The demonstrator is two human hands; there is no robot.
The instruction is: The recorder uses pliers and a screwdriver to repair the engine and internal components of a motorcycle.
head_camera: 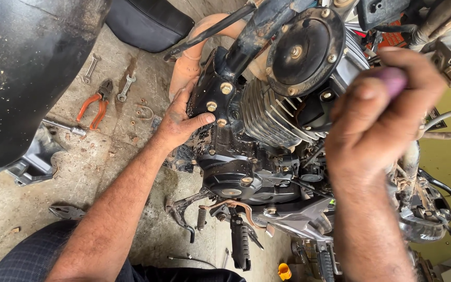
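- We find the left hand (181, 122) spread wide and flat against the black engine cover (216, 112), thumb lying just under a brass-coloured bolt (211, 106); it grips nothing.
- We find the right hand (377, 112) closed around a purple tool handle (392, 79), raised close to the camera and blurred; the working end is hidden, so we cannot tell what it touches.
- The engine (259, 156) sits at the centre of the view, between the two forearms, dirty and oil-stained.
- At 12 o'clock from the engine a round black horn (304, 49) with rim bolts stands over the ribbed grey cylinder fins (272, 117), crowding the room above the left hand.
- At 6 o'clock a footrest (240, 243) and bent pedal levers project outward, hemming the lower edge of the engine.
- At 9 o'clock, well apart from the left hand, orange-handled pliers (94, 108) and two small spanners (125, 87) lie on the stained concrete floor (22, 203); this is the widest open room.
- At 7 o'clock another pair of pliers (68, 212) lies near the left forearm.
- At 10 o'clock a glossy black body panel (27, 68) fills the corner, with a black seat (147, 23) at 11 o'clock.
- At 5 o'clock a small yellow cup (284, 271) stands by the frame.
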